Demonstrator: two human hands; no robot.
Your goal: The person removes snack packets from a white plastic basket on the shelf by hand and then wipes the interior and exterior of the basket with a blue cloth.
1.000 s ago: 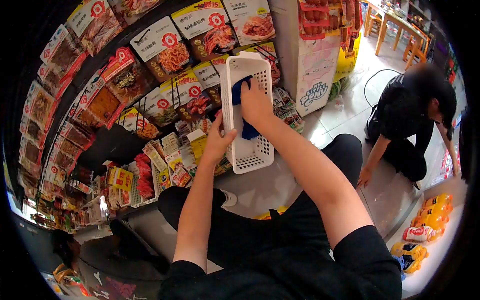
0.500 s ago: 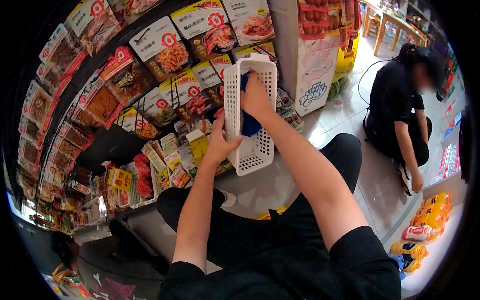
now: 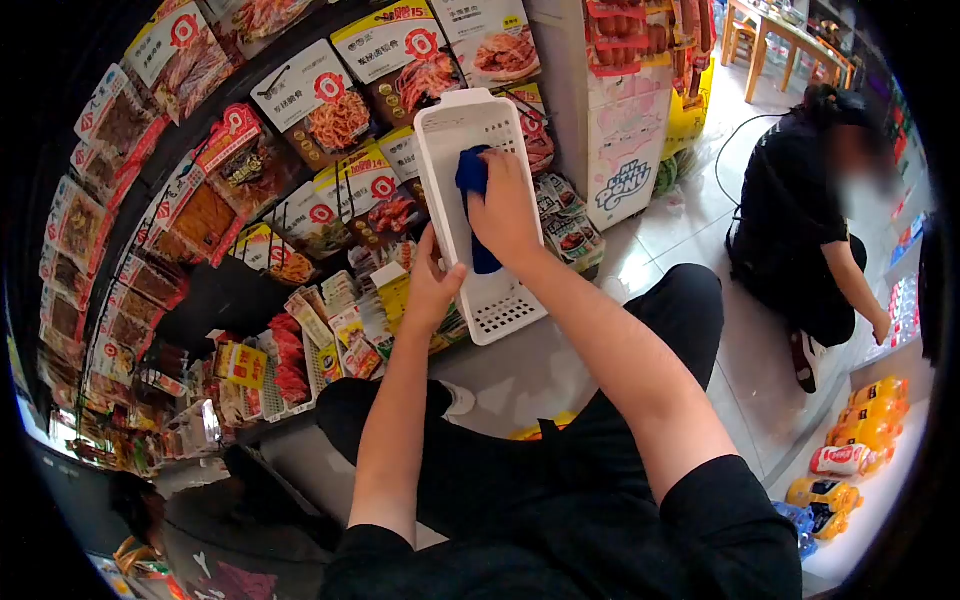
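A long white plastic basket [image 3: 508, 308] with perforated sides is held tilted in front of me, its open top turned towards me. My left hand [image 3: 434, 285] grips its left side wall, thumb over the rim. Inside the basket, my right hand [image 3: 503, 205] presses a dark blue cloth [image 3: 484, 255] against the inner surface. The fingers of that hand are closed on the cloth, which hangs below them along the basket's inside. Part of the cloth lies hidden under the hand.
Packaged foods [image 3: 335, 110] hang on the shelf at left, with small packets [image 3: 350, 335] in baskets below. A person in black [image 3: 795, 220] squats at right near orange bottles [image 3: 865, 415]. Another person [image 3: 215, 535] is at lower left. A printed carton stand [image 3: 628, 150] stands ahead.
The basket has turned so its inside faces me more. My right hand and the cloth have shifted slightly lower inside it. The person at right has moved a hand towards the shelf.
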